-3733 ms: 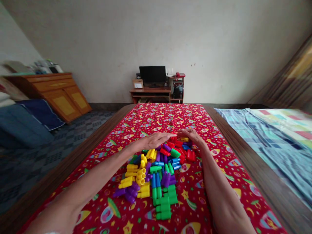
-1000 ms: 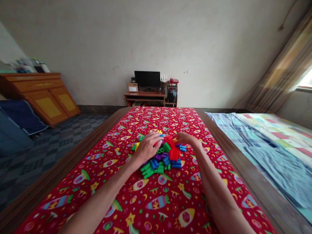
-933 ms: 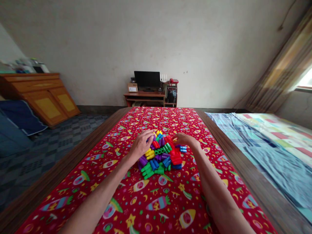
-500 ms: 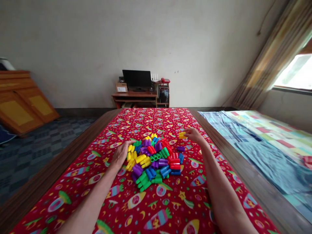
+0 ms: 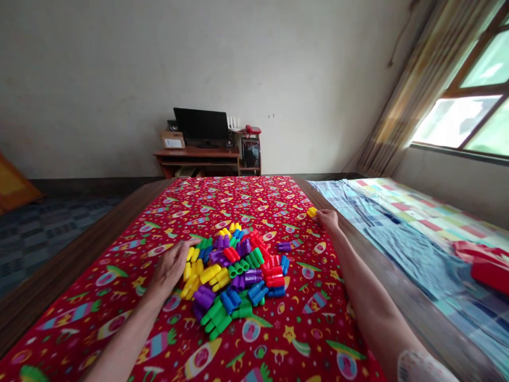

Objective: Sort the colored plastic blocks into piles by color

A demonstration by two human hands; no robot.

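A heap of plastic toy building blocks (image 5: 238, 265) in yellow, purple, green, blue and red lies on the red patterned cloth (image 5: 254, 201). Each block looks like short tubes joined side by side. My left hand (image 5: 172, 265) rests along the heap's left side, fingers stretched out beside the yellow blocks (image 5: 191, 270) and partly turned from view. Away to the right, near the cloth's right edge, my right hand (image 5: 328, 219) pinches a yellow block (image 5: 312, 211) at its fingertips. A single purple block (image 5: 283, 246) lies just right of the heap.
Dark wooden edges (image 5: 348, 249) border the cloth. On the right is a bed with a colourful sheet (image 5: 401, 207) and a red item (image 5: 491, 273). A desk (image 5: 199, 153) with a monitor (image 5: 201, 124) stands against the far wall.
My right hand has carried the yellow block further right, away from the heap, toward the cloth's edge. My left hand stays at the heap's left side. The view has turned right.
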